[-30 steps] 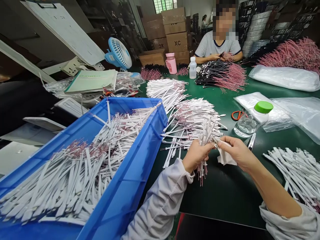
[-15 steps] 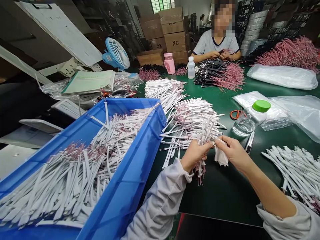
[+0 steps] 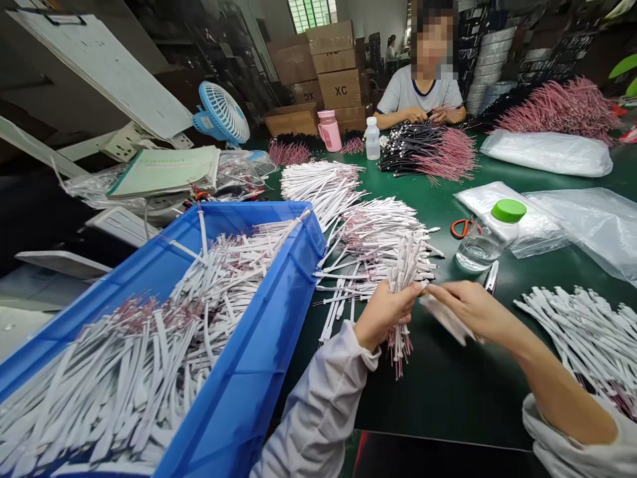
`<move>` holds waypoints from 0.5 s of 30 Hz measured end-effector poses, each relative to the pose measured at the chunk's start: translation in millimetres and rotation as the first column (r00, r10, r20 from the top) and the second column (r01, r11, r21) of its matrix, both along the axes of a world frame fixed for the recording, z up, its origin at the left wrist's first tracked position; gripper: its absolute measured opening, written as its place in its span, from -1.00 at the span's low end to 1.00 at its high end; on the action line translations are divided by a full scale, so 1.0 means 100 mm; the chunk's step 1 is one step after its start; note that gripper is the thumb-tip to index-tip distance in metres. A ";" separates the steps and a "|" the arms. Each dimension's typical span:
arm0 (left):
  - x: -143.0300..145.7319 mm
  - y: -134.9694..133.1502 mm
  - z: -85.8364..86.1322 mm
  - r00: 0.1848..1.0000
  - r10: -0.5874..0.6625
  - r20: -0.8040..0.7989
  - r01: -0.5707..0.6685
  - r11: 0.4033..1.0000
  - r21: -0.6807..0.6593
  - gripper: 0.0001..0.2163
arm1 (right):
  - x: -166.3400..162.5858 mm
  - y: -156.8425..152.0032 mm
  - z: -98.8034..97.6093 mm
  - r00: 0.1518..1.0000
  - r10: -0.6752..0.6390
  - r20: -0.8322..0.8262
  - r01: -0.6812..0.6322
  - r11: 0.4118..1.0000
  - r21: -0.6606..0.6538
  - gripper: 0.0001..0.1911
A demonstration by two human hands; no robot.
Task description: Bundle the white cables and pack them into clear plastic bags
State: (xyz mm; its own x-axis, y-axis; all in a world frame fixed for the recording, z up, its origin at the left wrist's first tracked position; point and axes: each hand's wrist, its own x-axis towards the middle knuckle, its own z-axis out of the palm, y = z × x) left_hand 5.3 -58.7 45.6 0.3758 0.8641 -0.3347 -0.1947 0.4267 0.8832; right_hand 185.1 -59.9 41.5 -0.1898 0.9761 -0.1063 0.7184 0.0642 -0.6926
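One blue plastic bin (image 3: 249,372) of countless white cables (image 3: 164,372) stands at left. The left hand's (image 3: 387,311) fingers clamp one roughly upright cable bundle (image 3: 405,262) above the green table (image 3: 448,398); just beside it, the right hand's (image 3: 468,305) fingers pinch one blurred white cloth (image 3: 446,318). Beyond are one utility knife (image 3: 492,277), one green-lidded container (image 3: 505,229), two white cable piles (image 3: 383,229), two bottles (image 3: 330,133) and one co-worker (image 3: 421,96).
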 end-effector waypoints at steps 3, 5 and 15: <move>-0.01 0.01 -0.03 1.000 0.000 0.014 0.000 1.000 -0.014 -0.73 | 0.24 -0.05 0.01 0.969 -0.109 0.220 0.114 0.993 -0.011 -0.39; -0.01 0.01 -0.04 1.000 -0.016 0.015 0.016 1.000 -0.025 -0.73 | 0.37 -0.03 -0.05 0.823 -0.340 0.456 0.292 0.940 0.174 -0.41; -0.02 0.00 0.03 0.999 0.032 -0.022 -0.032 0.999 -0.018 -0.76 | 0.74 0.12 -0.42 0.720 -0.388 0.575 0.353 0.918 0.178 -0.53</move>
State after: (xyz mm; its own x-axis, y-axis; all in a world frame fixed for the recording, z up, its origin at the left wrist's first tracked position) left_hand 2.9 -58.9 48.8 0.3405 0.8691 -0.3589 -0.1889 0.4372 0.8793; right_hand 258.9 -48.2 -0.7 0.2713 0.9623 -0.0199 0.9537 -0.2715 -0.1291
